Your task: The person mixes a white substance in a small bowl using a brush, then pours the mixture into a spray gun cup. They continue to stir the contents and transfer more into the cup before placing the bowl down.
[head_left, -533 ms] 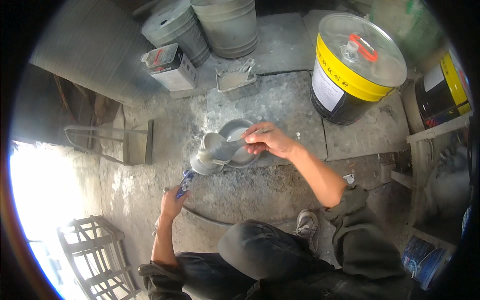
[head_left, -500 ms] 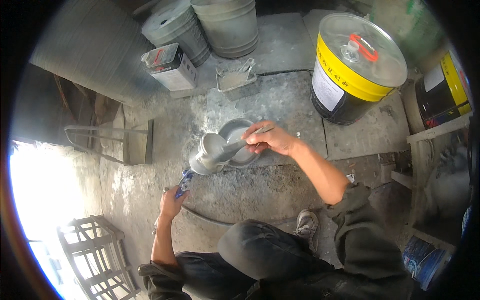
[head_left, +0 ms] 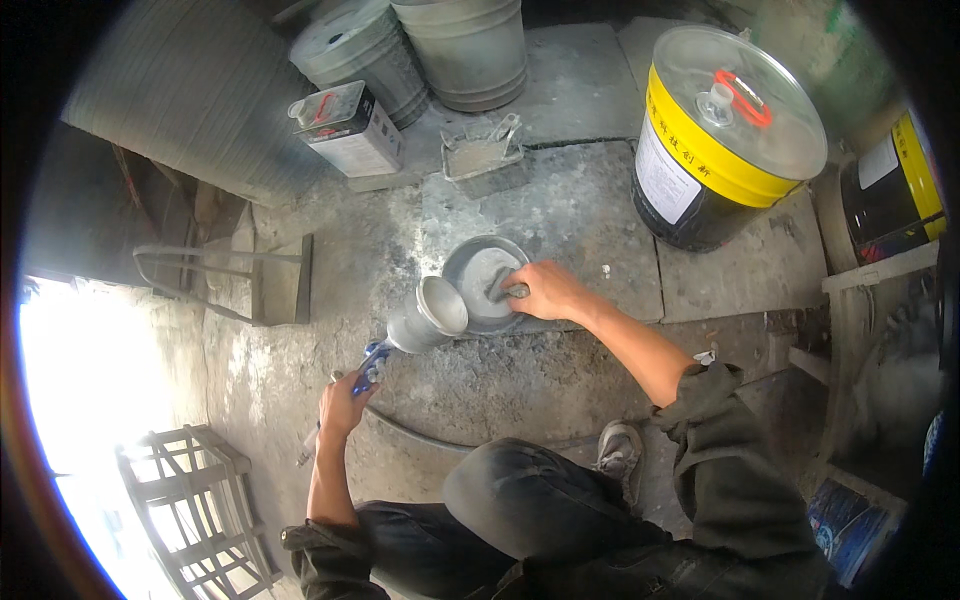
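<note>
My left hand [head_left: 342,398] grips a blue-and-silver spray gun [head_left: 372,368] with a grey-coated cup [head_left: 425,315] on top, its mouth tilted toward a round metal bowl [head_left: 460,257]. Grey liquid lies in the bowl, just right of the cup. My right hand [head_left: 545,290] has its fingers closed on a grey-coated stirring tool [head_left: 500,283], whose lower end is down inside the bowl. The bowl sits on a stained concrete slab [head_left: 585,230].
Behind are a grey-crusted tray [head_left: 480,175], a metal can [head_left: 350,140] and grey buckets [head_left: 465,55]. Yellow-and-black drums [head_left: 720,175] stand right. A metal stand [head_left: 300,280] and wooden crate [head_left: 190,470] are left. A hose [head_left: 420,435] crosses the floor by my knee [head_left: 500,480].
My right hand has moved slightly right and down, bringing the tool from over the cup into the bowl, so the cup's mouth now shows. My left hand is almost unmoved.
</note>
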Demonstrator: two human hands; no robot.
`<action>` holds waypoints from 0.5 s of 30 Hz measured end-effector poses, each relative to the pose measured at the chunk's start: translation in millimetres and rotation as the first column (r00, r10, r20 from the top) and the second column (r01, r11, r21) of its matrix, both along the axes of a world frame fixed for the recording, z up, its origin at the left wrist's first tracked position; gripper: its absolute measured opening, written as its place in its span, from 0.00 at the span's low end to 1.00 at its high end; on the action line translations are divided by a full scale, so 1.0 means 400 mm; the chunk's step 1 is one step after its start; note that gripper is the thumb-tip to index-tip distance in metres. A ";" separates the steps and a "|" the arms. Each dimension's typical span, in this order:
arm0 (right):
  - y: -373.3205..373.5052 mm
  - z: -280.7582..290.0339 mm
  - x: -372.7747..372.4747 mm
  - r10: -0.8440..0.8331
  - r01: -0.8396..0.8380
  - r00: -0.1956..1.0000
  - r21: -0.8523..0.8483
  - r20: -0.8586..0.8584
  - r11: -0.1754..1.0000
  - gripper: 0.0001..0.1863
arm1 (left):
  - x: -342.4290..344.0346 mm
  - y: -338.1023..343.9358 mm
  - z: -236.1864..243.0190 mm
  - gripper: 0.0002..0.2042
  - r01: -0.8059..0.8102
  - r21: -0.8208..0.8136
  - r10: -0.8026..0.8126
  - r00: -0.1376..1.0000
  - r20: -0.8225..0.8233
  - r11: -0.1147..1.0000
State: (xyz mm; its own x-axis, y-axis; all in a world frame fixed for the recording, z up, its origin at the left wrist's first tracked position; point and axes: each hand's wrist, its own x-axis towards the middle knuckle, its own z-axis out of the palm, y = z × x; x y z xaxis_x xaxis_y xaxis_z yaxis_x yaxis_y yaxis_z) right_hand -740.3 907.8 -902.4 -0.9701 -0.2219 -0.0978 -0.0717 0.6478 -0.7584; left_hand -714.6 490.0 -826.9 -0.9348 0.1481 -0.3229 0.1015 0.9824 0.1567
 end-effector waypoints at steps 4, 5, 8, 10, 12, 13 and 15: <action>0.037 0.034 -0.009 -0.094 0.094 0.991 -0.002 -0.092 0.996 0.13 | 0.001 -0.014 -0.006 0.14 -0.022 -0.012 0.022 1.000 0.008 1.000; 0.035 0.039 -0.004 -0.027 0.037 0.996 0.132 -0.081 0.991 0.12 | 0.001 -0.011 -0.006 0.14 -0.027 -0.011 0.027 1.000 0.007 1.000; 0.013 0.043 0.026 0.203 -0.172 0.979 0.441 -0.024 0.881 0.08 | 0.001 0.001 0.002 0.13 -0.044 -0.009 0.044 0.999 0.010 0.999; 0.009 0.017 0.019 0.161 -0.062 0.970 0.452 -0.184 0.890 0.09 | -0.002 0.016 0.005 0.13 -0.065 -0.003 0.065 0.998 0.019 0.998; 0.004 -0.009 0.020 0.124 -0.004 0.967 0.472 -0.224 0.882 0.11 | -0.011 0.039 0.011 0.14 -0.070 -0.012 0.070 0.997 0.034 0.997; -0.006 -0.016 0.028 0.149 -0.042 0.967 0.447 -0.206 0.893 0.12 | -0.016 0.043 0.016 0.14 -0.074 -0.021 0.074 0.997 0.038 0.997; -0.016 -0.030 0.045 0.199 -0.116 0.964 0.397 -0.174 0.911 0.13 | -0.019 0.042 0.004 0.14 -0.063 -0.012 0.064 0.998 0.030 0.998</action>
